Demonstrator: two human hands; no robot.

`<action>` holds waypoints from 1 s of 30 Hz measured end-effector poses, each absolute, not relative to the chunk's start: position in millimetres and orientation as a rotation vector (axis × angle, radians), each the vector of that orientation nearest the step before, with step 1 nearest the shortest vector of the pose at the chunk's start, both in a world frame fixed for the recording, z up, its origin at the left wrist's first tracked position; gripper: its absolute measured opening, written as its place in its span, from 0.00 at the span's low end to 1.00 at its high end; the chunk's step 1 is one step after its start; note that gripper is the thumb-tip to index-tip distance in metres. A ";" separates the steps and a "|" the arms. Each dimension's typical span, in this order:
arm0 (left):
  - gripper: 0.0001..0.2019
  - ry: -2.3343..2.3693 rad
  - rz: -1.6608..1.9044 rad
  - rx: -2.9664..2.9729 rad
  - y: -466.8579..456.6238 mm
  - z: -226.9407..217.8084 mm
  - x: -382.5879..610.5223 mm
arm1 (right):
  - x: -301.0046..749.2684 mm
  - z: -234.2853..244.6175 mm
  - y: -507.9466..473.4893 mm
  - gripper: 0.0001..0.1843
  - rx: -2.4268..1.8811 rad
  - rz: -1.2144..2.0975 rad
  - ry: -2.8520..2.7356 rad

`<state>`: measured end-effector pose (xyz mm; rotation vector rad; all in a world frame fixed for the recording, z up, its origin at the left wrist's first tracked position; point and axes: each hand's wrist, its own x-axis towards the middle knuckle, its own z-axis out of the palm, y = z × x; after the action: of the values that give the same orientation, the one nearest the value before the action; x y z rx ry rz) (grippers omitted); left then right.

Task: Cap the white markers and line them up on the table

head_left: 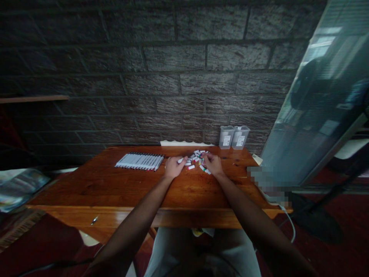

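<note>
My left hand [173, 167] is closed around a white marker [180, 160], its thumb along the top and most of the marker hidden in the palm. To its right lies a loose pile of short white pieces with coloured ends, which look like marker caps [191, 167]. Over the right side of this pile, my right hand [212, 163] has its fingers pinched together; what is between them is too small to tell. Left of my left hand, a neat row of white markers [140, 161] lies side by side, with black and a few red ends.
Two clear plastic containers [226, 137] with labels stand at the back right of the wooden table [115, 188]. A white wavy-edged strip [187, 143] lies along the back edge against the brick wall. A white cable [291, 223] hangs off the right side.
</note>
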<state>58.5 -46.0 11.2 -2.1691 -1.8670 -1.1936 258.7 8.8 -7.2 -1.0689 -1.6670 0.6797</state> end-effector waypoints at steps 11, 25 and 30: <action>0.24 -1.806 -1.012 -2.256 -49.0 12.3 60.7 | 258.6 -4.1 6.3 0.24 -1.049 0.682 -1.650; 0.15 -1.664 -0.723 -2.143 -34.0 0.7 59.1 | 253.9 -4.6 5.1 0.22 -0.868 0.731 -1.673; 0.15 -1.645 -0.674 -2.150 -36.8 2.6 60.5 | 250.1 -14.7 9.0 0.19 -0.782 0.744 -1.809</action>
<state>60.5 -36.8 2.6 -2.1498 -1.6448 -0.6741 250.1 9.0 -14.7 -0.7815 -1.8089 0.7444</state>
